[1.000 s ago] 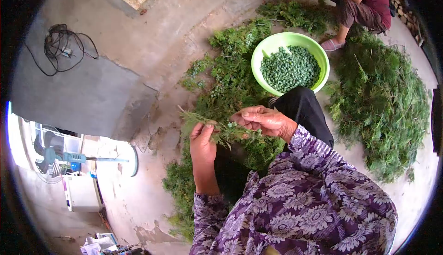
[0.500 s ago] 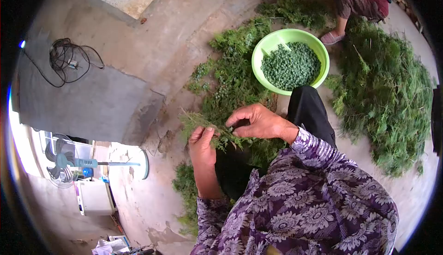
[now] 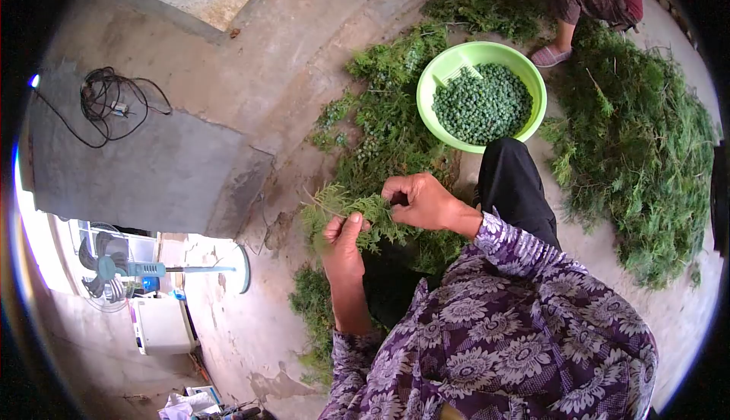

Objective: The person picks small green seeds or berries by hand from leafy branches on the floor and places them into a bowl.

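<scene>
Sprig [image 3: 328, 199] is being held up between the hands, over loose branches [image 3: 380, 127]. Left hand [image 3: 344, 246] is clamping its stem between thumb and fingers, presumably to steady it. Right hand [image 3: 430, 202] is curling at the sprig's opposite edge, thumb and forefinger close together; cannot tell whether they are gripping anything. Bowl [image 3: 432, 68] is sitting just beyond the knee [image 3: 508, 165], holding green berries [image 3: 483, 104], apparently placed for short reach. Pile [image 3: 646, 154] of greenery is lying to the right. Another person [image 3: 589, 5] is sitting beyond the bowl. Fan [image 3: 106, 266] and coiled cable [image 3: 106, 104] are occupying the left, well apart.
</scene>
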Demonstrator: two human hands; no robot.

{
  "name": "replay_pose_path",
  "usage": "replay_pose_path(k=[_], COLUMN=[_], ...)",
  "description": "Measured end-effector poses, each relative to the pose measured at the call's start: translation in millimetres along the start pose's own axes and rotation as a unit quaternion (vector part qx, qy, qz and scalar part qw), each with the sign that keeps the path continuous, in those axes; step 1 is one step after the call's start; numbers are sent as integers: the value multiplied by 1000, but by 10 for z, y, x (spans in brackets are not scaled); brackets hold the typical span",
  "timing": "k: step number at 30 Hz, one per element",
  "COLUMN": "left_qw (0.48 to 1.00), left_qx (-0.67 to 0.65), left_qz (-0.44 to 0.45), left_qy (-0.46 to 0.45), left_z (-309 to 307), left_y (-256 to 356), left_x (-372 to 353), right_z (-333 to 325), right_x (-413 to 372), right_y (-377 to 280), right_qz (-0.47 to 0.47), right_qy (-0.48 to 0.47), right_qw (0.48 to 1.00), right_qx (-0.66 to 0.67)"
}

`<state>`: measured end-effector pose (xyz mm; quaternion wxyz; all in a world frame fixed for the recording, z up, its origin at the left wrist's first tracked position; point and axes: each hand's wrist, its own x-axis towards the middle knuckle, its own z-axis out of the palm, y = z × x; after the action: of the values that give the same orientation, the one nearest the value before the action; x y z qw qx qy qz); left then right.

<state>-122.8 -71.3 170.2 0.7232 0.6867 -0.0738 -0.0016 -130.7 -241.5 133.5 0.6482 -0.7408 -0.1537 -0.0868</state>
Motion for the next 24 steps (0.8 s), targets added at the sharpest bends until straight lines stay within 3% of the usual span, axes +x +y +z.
replay_pose_path(k=[2, 4, 5, 6, 8, 12, 15, 24], left_qw=[1000, 994, 994, 993, 986, 948, 941, 937], left_qx=[12, -45, -36, -35, -115, -230, -247, -229], left_qz=[3, 34, 41, 42, -7, -148, -170, -180], left_qy=[12, 96, 99, 101, 124, 161, 157, 193], left_z=[-15, -125, -185, -218, -264, -157, -181, -191], left_y=[-8, 27, 70, 75, 84, 41, 1, -14], left_x=[7, 9, 23, 55, 97, 95, 96, 116], right_z=[47, -72, -217, -352, -386, -262, -163, 7], right_x=[9, 64, 69, 50, 20, -7, -24, -28], right_y=[109, 486, 476, 497, 448, 479, 550, 529], right_qz=[-11, 52, 228, 258, 264, 249, 265, 280], right_qy=[111, 139, 118, 90, 94, 30, -28, -53], right_qw=[992, 986, 914, 900, 856, 828, 812, 795], right_qx=[-56, 79, 315, 339, 434, 502, 520, 535])
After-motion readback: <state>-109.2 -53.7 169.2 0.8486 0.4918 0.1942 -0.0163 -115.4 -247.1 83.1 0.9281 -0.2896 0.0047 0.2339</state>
